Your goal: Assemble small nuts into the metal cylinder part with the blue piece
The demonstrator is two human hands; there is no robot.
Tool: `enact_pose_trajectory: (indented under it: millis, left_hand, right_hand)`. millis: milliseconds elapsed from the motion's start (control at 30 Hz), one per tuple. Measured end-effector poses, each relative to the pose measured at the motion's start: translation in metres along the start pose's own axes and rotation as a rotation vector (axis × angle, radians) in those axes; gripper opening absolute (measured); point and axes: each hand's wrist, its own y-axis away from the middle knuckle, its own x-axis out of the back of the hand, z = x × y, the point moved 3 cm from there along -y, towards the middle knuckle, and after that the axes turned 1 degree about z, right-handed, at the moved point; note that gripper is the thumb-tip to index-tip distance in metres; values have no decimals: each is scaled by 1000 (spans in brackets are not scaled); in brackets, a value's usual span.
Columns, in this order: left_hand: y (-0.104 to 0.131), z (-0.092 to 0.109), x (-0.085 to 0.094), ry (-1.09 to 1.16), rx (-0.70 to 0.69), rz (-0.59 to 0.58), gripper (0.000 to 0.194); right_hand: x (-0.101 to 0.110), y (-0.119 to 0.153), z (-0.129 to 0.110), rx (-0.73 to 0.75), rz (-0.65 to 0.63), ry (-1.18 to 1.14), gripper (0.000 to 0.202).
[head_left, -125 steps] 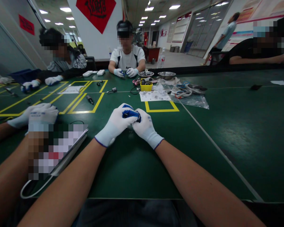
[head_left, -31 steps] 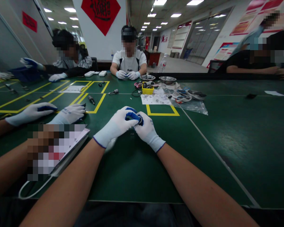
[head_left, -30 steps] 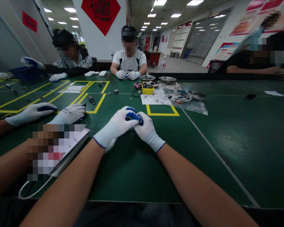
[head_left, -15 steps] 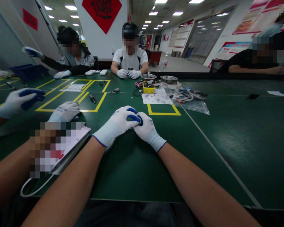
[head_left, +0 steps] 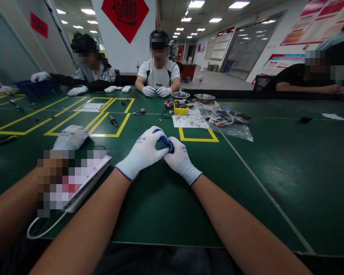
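Both my hands wear white gloves with blue palms and meet above the green table (head_left: 160,214). My left hand (head_left: 145,151) pinches a small dark ring-like part (head_left: 170,147) between thumb and fingertips, with a gap showing inside its curved fingers. The fingers of my right hand (head_left: 180,158) close on the same part from the other side. Most of the part is covered by the gloves, so its shape is unclear.
A phone-like device (head_left: 86,183) with a white cable lies left, beside a co-worker's gloved hand (head_left: 70,138). Farther back are a yellow box (head_left: 180,110), metal bowls (head_left: 205,98), a plastic bag (head_left: 240,131) and dark tools (head_left: 112,120). Two people sit across the table.
My left hand's fingers show a wider gap around the small part. At the left, one co-worker's hand has left the view, and the far-left person's raised hand has lowered to the blue bin.
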Motion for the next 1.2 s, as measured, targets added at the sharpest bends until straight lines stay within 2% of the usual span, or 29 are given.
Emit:
enact_pose_trajectory:
  millis: [100,167,233,267,333,433,500,600,967,1200]
  left_hand:
    - [1,-7,3,53,60,131,16]
    - [2,-16,3,-2,133,208,23]
    - [1,-25,0,-144,210,197,33]
    - [1,-28,-3,-232,237,135,38]
    - [2,-33,-11,-394,254,-64,42]
    - [5,-32,-21,-537,207,-328,39]
    - [5,-28,-23,-587,173,-391,36]
    - [4,-24,-22,-612,163,-419,32]
    - [1,-26,-23,-555,239,-406,25]
    - [1,-39,-14,-515,385,-211,43]
  right_hand:
    - [-1,0,2,16,46,1,11]
    - [-2,1,4,17,74,1,12]
    - [-3,0,6,15,102,0,12]
    - [-3,0,6,13,112,0,12]
    - [-4,0,8,10,123,5,12]
    - [-6,0,8,18,120,15,13]
    - [-6,0,8,24,116,17,13]
    - [-7,1,8,35,109,23,12]
    - [-7,1,6,41,94,39,11]
    - [-6,0,6,52,105,34,10]
